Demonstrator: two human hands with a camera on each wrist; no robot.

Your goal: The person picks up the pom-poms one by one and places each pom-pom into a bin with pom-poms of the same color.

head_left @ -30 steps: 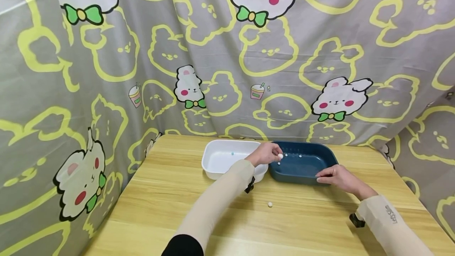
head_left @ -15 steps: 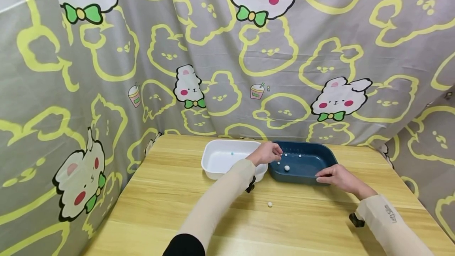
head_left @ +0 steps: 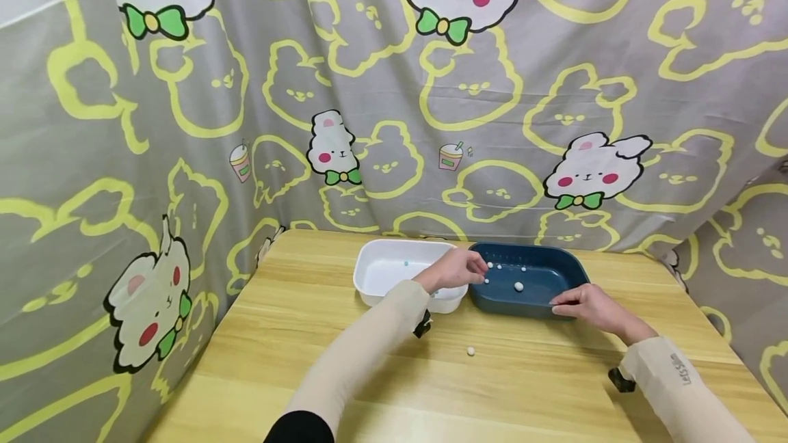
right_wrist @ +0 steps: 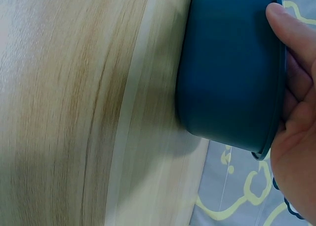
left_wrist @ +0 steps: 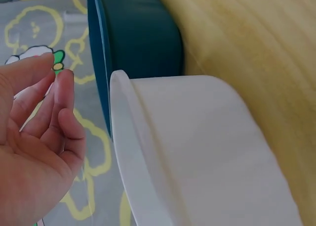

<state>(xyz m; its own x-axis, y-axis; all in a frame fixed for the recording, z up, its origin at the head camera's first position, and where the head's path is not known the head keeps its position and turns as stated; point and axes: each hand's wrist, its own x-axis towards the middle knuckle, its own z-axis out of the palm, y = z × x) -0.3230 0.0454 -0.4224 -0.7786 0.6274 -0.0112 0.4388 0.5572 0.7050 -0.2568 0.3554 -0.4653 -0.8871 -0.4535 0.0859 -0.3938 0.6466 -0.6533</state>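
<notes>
My left hand hovers where the two basins meet, fingers loosely bent and holding nothing; the left wrist view shows the same hand with a gap between thumb and fingertips. Beneath its wrist is the white basin, partly covered by the sleeve, with a small light-blue ball inside. In the dark blue basin lie a larger white ball and several small white ones. At that basin's front right corner my right hand pinches the rim, thumb on the outer side.
A single white ball lies on the wooden table in front of the basins. Behind the table hangs a grey patterned curtain, close to the basins' far sides. Both forearms reach in from the front.
The left hand has let go of the larger white ball, which dropped into the blue basin and rolled right. That hand has drawn back slightly left. The right hand stays on the rim.
</notes>
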